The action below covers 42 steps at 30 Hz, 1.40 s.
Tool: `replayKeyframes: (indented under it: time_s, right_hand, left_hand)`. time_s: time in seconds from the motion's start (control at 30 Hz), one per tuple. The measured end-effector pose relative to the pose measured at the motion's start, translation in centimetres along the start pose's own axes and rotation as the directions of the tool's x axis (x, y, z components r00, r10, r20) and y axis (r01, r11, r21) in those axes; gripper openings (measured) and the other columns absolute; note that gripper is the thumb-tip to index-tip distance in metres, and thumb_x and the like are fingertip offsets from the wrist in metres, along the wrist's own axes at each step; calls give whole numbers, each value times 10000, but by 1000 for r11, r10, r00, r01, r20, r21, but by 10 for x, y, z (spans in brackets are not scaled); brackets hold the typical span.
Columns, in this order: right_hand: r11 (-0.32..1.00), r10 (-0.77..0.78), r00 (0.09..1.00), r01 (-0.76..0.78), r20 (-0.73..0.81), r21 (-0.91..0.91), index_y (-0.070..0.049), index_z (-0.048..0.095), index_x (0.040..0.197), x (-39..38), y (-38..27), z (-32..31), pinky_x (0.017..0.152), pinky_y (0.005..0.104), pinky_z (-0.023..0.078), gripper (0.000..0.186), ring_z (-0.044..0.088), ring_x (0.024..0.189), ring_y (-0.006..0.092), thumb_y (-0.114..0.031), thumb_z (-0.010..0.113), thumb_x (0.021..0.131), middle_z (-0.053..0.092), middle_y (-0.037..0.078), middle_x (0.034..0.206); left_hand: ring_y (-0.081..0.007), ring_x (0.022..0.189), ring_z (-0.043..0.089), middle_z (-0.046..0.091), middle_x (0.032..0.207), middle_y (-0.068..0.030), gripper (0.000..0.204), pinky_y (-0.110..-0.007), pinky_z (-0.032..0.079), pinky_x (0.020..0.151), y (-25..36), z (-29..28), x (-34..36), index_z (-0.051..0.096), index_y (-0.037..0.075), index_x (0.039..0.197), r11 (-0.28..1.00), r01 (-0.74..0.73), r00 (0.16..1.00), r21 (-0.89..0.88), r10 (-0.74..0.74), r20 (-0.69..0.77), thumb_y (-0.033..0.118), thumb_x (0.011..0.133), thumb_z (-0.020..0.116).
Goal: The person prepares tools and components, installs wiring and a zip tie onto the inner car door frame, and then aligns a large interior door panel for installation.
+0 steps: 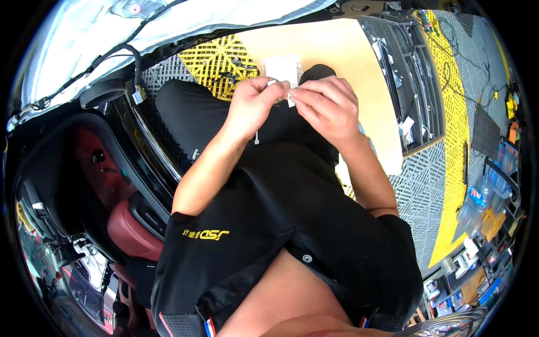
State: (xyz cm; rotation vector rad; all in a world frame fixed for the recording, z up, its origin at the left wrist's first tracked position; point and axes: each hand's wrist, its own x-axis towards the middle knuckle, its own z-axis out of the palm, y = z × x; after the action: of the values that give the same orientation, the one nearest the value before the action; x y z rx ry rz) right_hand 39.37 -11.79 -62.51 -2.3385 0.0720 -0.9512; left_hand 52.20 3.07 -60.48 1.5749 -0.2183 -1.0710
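Both hands meet close together above my lap, fingers pinched on a small white strip point(291, 100). My left hand point(250, 106) is closed, thumb against the forefinger, with a bit of white showing at its tip. My right hand point(330, 105) is closed too, its thumb and fingertips on the strip's other side. A thin pale tail with a small end piece point(257, 139) hangs below my left hand; whether it joins the strip is hidden. Just beyond the fingers lies a clear plastic bag point(291, 63) with a white paper in it.
A tan board point(370, 112) lies ahead, beside a dark compartmented tray point(412, 84) with small parts. At left is an open car with a red seat point(128, 227) and hanging wiring point(136, 67). Yellow and grey grid tiles point(219, 56) cover the floor. Loaded shelves point(477, 269) stand far right.
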Motion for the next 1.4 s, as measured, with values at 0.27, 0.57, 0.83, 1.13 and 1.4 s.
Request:
replayKeyframes:
  time_s: [0.27, 0.57, 0.83, 1.13, 1.4]
  right_hand:
    - [1000, -29, 999, 29, -36, 0, -130, 760, 868, -1, -14, 6, 699, 343, 472, 209, 649, 770, 202, -76, 830, 679, 694, -27, 913]
    - [287, 699, 702, -447, 134, 848, 4, 676, 1011, -32, -42, 30, 854, 268, 551, 105, 675, 1018, 145, 51, 703, 921, 663, 113, 1218]
    - [458, 654, 714, -637, 251, 620, -58, 698, 1023, -51, -23, 20, 755, 246, 525, 124, 652, 852, 69, -100, 762, 925, 693, 0, 909]
    - [470, 862, 285, -759, -419, 450, -49, 736, 968, -181, 214, -50, 752, 265, 538, 74, 676, 797, 102, -53, 664, 951, 741, 28, 858]
    - [-363, 762, -15, -838, -647, -407, -255, 813, 1013, -318, 386, -130, 949, 416, 553, 281, 724, 1068, 299, -418, 674, 831, 768, 122, 1103]
  left_hand:
    - [-7, 566, 420, 574, 675, 72, 186, -212, 279, 497, -6, -8, 2, 736, 23, 857, 994, -103, 994, 35, 103, 23, 167, 959, 674]
    - [-42, 671, 492, 613, 767, 48, 188, -230, 377, 599, 3, -2, 6, 726, 22, 923, 993, -90, 995, -82, 92, 29, 194, 985, 678]
    - [-13, 531, 297, 428, 632, 107, 160, -234, 204, 493, -17, 4, 26, 710, 60, 943, 980, -5, 990, -200, 33, 139, 204, 1004, 679]
    - [-37, 597, 320, 515, 847, 52, 336, -215, 247, 534, -12, -2, 42, 667, 2, 1195, 991, 73, 971, -111, -45, 235, 289, 1047, 575]
    - [-69, 684, 370, 519, 926, 14, 533, -224, 332, 606, 20, 0, 50, 504, -78, 1413, 840, 322, 888, -437, -108, 447, 301, 1039, 496]
